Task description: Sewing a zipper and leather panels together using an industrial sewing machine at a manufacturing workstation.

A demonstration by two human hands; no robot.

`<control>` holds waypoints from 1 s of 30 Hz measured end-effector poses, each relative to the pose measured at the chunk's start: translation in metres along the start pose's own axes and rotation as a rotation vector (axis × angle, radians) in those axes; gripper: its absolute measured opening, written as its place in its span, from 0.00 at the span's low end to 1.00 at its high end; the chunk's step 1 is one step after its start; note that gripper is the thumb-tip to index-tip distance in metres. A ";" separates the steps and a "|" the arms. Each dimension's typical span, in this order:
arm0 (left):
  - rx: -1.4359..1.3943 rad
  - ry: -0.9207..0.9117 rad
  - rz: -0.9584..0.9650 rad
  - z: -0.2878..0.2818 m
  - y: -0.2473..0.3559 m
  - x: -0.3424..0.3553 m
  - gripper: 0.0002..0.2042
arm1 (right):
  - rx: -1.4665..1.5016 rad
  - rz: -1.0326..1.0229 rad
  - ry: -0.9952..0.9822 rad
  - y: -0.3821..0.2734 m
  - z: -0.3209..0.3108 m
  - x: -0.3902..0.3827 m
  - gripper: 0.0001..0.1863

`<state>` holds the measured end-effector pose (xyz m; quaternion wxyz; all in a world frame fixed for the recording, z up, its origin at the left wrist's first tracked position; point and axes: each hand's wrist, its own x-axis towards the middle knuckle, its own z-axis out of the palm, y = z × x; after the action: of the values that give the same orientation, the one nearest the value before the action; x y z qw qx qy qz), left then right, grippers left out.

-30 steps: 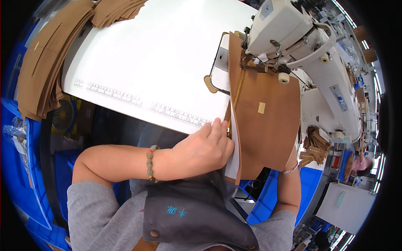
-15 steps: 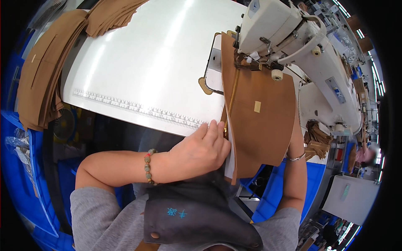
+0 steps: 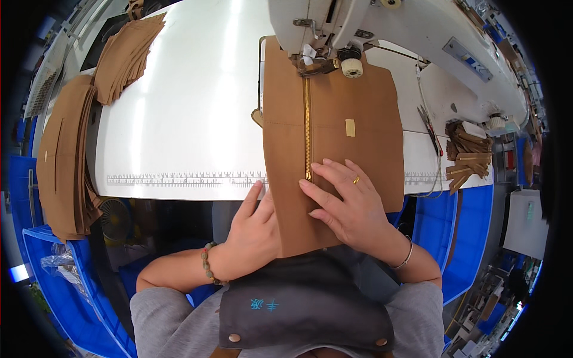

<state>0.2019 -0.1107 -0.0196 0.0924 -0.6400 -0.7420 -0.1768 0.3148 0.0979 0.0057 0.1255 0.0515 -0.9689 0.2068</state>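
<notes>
A brown fabric or leather panel (image 3: 364, 161) lies under the sewing machine head (image 3: 322, 36), with a brass-toothed zipper (image 3: 307, 128) running down it from the needle area. My right hand (image 3: 352, 206) rests flat on the panel, fingers spread; its fingertips touch beside the zipper's lower end, near the gold slider (image 3: 308, 176). At the panel's left edge is my left hand (image 3: 250, 232), its visible fingers stretched out. The panel's edge covers part of that hand, so the rest of its fingers are hidden. A small yellowish tab (image 3: 350, 127) sits on the panel.
Stacks of brown panels (image 3: 65, 155) lie at the left on the white table (image 3: 179, 119), which has a printed ruler (image 3: 185, 179) along its front. Scissors (image 3: 430, 128) and a pile of zippers (image 3: 468, 152) lie right. Blue bins (image 3: 433, 227) stand below.
The panel has turned flatter and straighter, showing the whole zipper. My right hand has come from the panel's far right side onto its top. My left hand has slid left and down.
</notes>
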 end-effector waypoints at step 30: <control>-0.128 -0.238 -0.104 -0.024 -0.066 0.065 0.41 | -0.081 -0.022 0.038 0.043 -0.018 0.043 0.38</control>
<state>0.1242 -0.0681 0.0163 -0.0464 -0.6217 -0.7671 -0.1514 0.2707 0.1427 0.0163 0.1484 0.0533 -0.9733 0.1668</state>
